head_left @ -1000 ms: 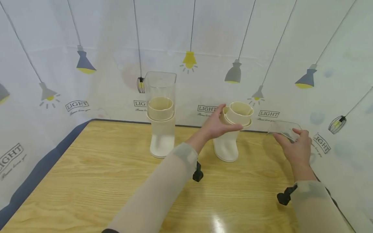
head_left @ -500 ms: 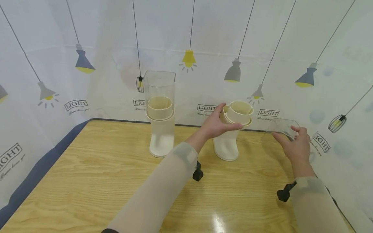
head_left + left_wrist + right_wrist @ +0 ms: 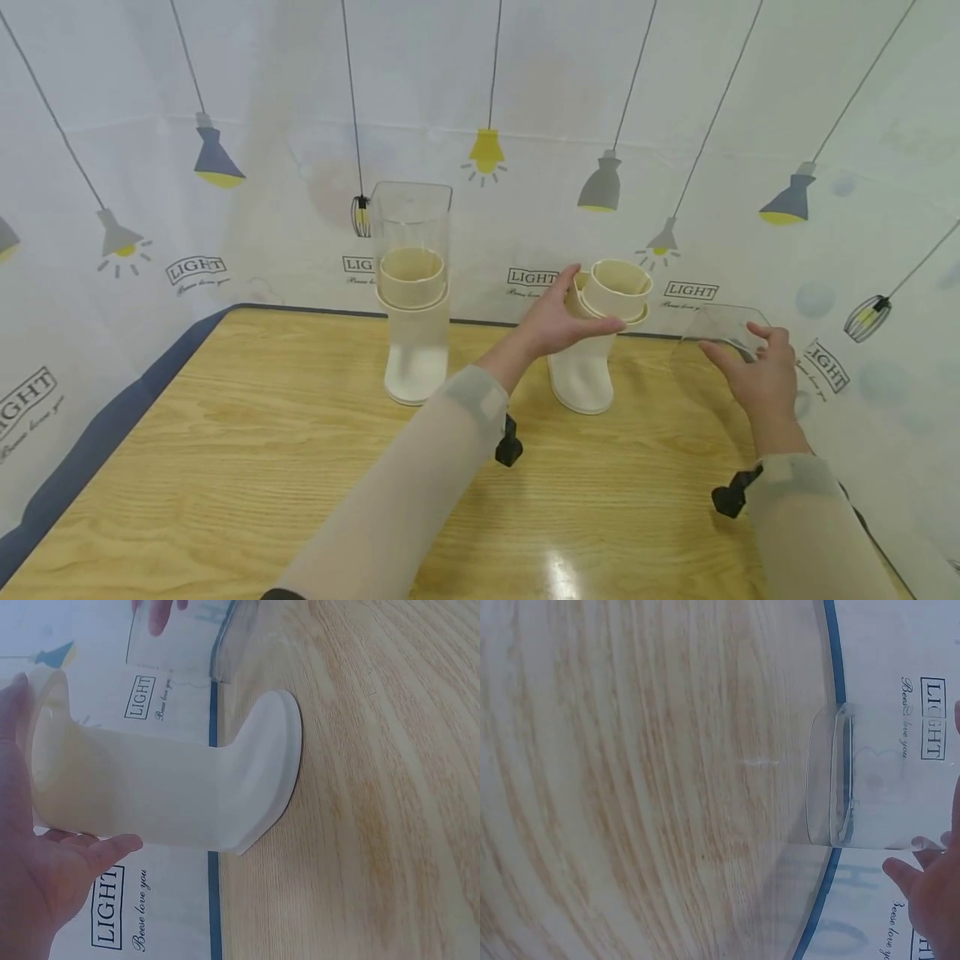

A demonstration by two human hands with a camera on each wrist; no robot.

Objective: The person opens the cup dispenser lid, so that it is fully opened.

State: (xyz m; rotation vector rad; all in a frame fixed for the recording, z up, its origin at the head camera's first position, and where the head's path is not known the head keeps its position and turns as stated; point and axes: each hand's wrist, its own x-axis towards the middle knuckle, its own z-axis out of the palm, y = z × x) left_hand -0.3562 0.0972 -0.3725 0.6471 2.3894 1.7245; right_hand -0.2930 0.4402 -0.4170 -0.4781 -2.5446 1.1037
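Observation:
My left hand (image 3: 558, 321) grips the upper part of an off-white boot-shaped stand (image 3: 583, 379), thumb across the front and fingers round the side. A round open collar (image 3: 618, 287) tops this stand, whose foot rests on the table in the left wrist view. To the right, my right hand (image 3: 765, 375) holds a clear see-through container (image 3: 720, 321) between thumb and fingers near its upper edge. In the right wrist view the container's lower end (image 3: 831, 780) is close to the table's back edge.
A matching off-white stand (image 3: 417, 358) with a clear container (image 3: 412, 204) upright on top is left of my left hand. The wooden table (image 3: 247, 467) meets a cloth backdrop (image 3: 285, 167) printed with lamps along its back and right sides.
My right hand and the clear container have shifted slightly up and left in the head view, and more of the container's side shows. My left hand keeps its grip on the stand.

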